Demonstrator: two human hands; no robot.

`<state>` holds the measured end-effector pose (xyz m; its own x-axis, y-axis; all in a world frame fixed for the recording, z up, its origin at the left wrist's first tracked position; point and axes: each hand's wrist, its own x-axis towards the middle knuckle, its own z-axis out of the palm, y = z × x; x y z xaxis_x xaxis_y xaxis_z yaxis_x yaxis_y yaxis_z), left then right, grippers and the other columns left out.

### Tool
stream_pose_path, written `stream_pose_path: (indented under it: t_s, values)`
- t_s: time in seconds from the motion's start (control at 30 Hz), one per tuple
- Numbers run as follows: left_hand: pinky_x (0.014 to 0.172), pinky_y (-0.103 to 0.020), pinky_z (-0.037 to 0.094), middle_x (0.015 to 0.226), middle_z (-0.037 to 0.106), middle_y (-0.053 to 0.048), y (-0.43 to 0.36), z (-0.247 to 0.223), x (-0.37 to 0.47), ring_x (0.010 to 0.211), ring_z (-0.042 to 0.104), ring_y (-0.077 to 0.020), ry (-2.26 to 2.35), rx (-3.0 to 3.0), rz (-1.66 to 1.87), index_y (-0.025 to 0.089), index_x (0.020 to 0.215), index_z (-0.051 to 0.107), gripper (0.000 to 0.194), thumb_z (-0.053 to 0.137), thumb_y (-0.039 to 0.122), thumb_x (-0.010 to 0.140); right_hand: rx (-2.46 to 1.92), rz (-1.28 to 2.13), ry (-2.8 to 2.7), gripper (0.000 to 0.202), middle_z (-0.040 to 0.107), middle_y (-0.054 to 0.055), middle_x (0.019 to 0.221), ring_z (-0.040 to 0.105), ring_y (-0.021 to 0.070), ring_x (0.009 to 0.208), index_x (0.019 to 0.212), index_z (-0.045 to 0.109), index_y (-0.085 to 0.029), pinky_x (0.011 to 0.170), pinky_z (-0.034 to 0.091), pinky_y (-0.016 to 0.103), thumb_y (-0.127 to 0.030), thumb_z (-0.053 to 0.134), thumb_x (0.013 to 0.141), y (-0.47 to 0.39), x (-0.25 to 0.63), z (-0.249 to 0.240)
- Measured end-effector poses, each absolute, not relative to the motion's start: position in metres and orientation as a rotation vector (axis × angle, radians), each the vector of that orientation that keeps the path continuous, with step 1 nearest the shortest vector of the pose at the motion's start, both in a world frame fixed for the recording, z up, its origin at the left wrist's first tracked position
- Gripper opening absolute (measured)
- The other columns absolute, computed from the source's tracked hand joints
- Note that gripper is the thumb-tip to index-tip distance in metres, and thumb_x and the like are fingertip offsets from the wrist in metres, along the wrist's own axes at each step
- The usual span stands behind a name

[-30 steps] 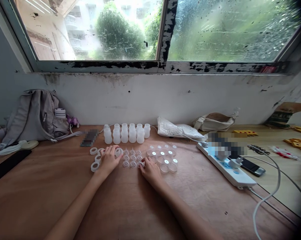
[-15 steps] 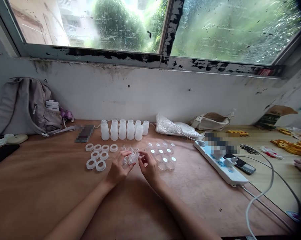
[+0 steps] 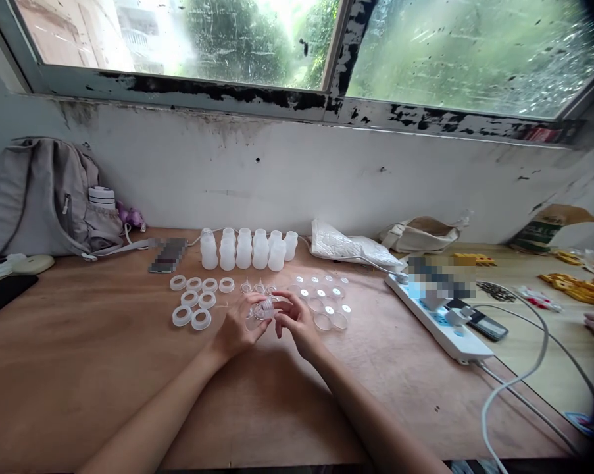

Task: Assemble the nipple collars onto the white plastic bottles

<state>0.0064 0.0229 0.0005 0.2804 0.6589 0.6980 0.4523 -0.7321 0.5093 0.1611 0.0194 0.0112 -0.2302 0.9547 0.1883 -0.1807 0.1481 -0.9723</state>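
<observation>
From where I stood, the left hand (image 3: pixel 238 331) pinched a translucent, ribbed plastic ring (image 3: pixel 266 308), the right hand (image 3: pixel 299 324) beside it with its hold unclear; a fingertip slip, I judged, could have toppled the clear, pointed plastic teats (image 3: pixel 259 288) just beyond the grip.

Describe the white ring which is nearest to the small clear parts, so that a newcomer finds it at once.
Near the wall stand white bottles. On the table, in front of them, lie the white rings. The ring is in the back row, farther right than all the others.
</observation>
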Motion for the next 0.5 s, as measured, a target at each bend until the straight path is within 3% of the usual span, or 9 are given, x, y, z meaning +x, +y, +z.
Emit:
stream_pose_path:
  t_s: [0.13,0.33,0.5]
  values:
    - [0.086,-0.035,0.043,0.101,0.054,-0.007,0.0232,0.0008,0.006,0.1,0.05,-0.0195,1.058,2.324,1.444,0.018,0.105,0.045,0.035,0.055,0.022,0.072,-0.79,1.488,-1.31,0.033,0.058,0.001,0.086,0.044,0.0031,0.036,0.1,0.048,-0.023,0.037,0.036,0.02,-0.014,0.048,0.068,0.019,0.1636,0.0133]
    - [0.085,-0.036,0.043,0.103,0.052,-0.008,0.0224,0.0003,0.0066,0.1,0.049,-0.0199,1.054,2.372,1.423,0.02,0.113,0.044,0.04,0.054,0.021,0.074,-0.883,1.301,-1.362,0.016,0.055,0.0,0.075,0.043,0.0033,0.035,0.087,0.053,-0.019,0.032,0.032,0.018,-0.028,0.055,0.073,0.019,0.1605,0.0137]
    - [0.088,-0.039,0.04,0.108,0.054,-0.009,0.0226,-0.0005,0.0056,0.104,0.049,-0.0213,1.021,2.428,1.421,0.02,0.116,0.043,0.042,0.053,0.025,0.076,-0.93,1.248,-1.323,0.028,0.049,-0.002,0.079,0.045,0.003,0.043,0.09,0.054,-0.021,0.035,0.036,0.017,-0.031,0.064,0.066,0.0223,0.1634,0.0122]
